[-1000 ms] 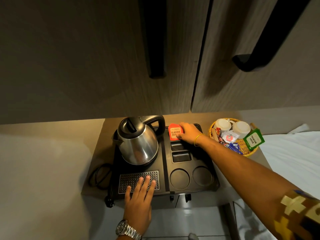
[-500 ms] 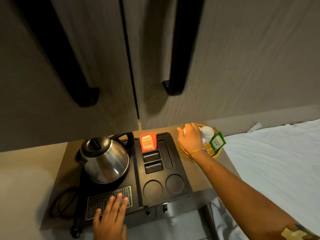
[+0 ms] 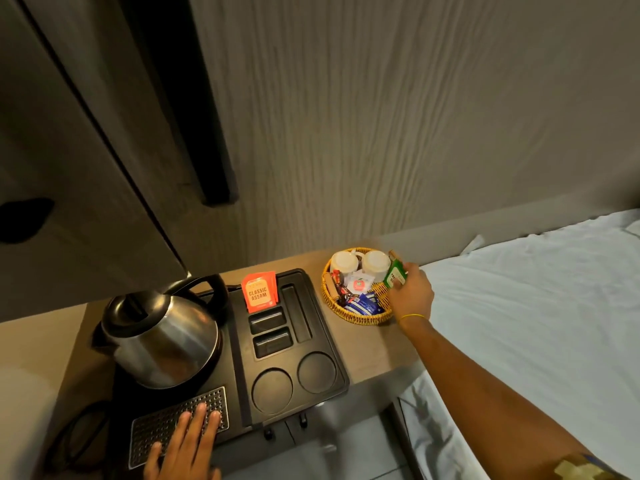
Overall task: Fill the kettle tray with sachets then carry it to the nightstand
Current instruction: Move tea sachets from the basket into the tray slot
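Mid-fill. My right hand (image 3: 412,292) pinched a green paper sachet (image 3: 396,275) at the far rim of the round woven wicker basket (image 3: 360,318), right of the black plastic kettle tray (image 3: 311,341). Left hand (image 3: 188,445) lay flat, open, on the tray's near grille. One orange sachet (image 3: 258,295) stood slotted at the tray's back. Next: carry green to a free slot beside it.

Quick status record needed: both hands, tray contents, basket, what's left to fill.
left hand: flat on the tray's perforated grille
right hand: gripping green sachet at basket rim
tray: kettle, one red Classic Assam sachet in back slot
basket: two white cups, mixed sachets
unfilled: remaining slots, both round recesses
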Motion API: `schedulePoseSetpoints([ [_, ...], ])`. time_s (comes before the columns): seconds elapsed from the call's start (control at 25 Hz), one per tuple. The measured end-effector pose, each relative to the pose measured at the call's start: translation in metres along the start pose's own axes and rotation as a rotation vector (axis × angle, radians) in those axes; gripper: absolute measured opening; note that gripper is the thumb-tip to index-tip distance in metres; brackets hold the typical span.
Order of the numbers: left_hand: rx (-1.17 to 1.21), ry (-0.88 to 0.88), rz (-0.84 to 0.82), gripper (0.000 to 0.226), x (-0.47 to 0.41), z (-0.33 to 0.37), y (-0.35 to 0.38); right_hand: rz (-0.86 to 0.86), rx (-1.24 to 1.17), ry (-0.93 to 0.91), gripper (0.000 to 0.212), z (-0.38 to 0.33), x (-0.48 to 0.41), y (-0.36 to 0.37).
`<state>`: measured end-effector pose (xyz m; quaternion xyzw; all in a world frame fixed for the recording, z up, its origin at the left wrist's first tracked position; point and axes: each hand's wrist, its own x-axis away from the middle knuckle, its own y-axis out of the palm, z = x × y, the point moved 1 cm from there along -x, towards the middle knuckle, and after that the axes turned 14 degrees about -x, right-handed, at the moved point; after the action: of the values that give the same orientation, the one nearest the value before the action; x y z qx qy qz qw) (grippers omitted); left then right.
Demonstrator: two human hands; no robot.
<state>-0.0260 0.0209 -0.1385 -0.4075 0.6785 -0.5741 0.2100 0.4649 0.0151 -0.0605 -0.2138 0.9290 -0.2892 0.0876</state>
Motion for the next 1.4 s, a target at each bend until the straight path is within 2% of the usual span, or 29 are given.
schedulePoseSetpoints([
  [0.04,0.028,0.004,0.014,0.103,-0.001,0.001,-0.003,-0.007,-0.005,0.007,0.033,0.002,-0.001,0.002],
  [0.16,0.093,-0.068,0.100,0.111,-0.007,0.007,-0.019,0.025,-0.009,0.006,0.027,0.003,-0.004,0.004],
  [0.2,0.094,-0.078,0.124,0.109,-0.009,0.010,-0.020,0.066,-0.043,-0.002,0.023,0.002,-0.004,0.003],
  [0.28,0.049,-0.108,0.158,0.085,-0.010,0.013,-0.024,0.165,-0.128,-0.044,0.018,-0.003,-0.002,-0.005],
  [0.4,0.039,-0.133,0.088,0.083,-0.006,0.017,-0.028,0.218,-0.251,-0.156,0.018,-0.027,0.007,-0.009],
  [0.52,0.086,-0.146,0.105,0.081,-0.002,0.017,-0.034,0.056,-0.332,-0.379,0.018,-0.070,0.032,0.018],
  [0.64,0.156,-0.137,0.095,0.097,-0.001,0.015,-0.034,-0.320,-0.274,-0.566,0.021,-0.108,0.065,0.067],
  [0.76,0.202,-0.129,0.075,0.109,-0.003,0.011,-0.030,-0.705,-0.080,-0.552,0.031,-0.122,0.081,0.114],
  [0.84,0.229,-0.130,0.052,0.111,-0.002,0.009,-0.027,-0.834,0.083,-0.528,0.036,-0.120,0.087,0.136],
  [0.96,0.244,-0.138,0.032,0.108,-0.001,0.009,-0.028,-0.894,0.221,-0.492,0.036,-0.109,0.094,0.155],
  [1.16,0.258,-0.144,0.031,0.104,0.000,0.008,-0.027,-0.959,0.241,-0.438,0.036,-0.103,0.099,0.170],
  [1.4,0.261,-0.143,0.056,0.106,-0.002,0.009,-0.024,-0.892,0.227,-0.435,0.059,-0.101,0.101,0.160],
])
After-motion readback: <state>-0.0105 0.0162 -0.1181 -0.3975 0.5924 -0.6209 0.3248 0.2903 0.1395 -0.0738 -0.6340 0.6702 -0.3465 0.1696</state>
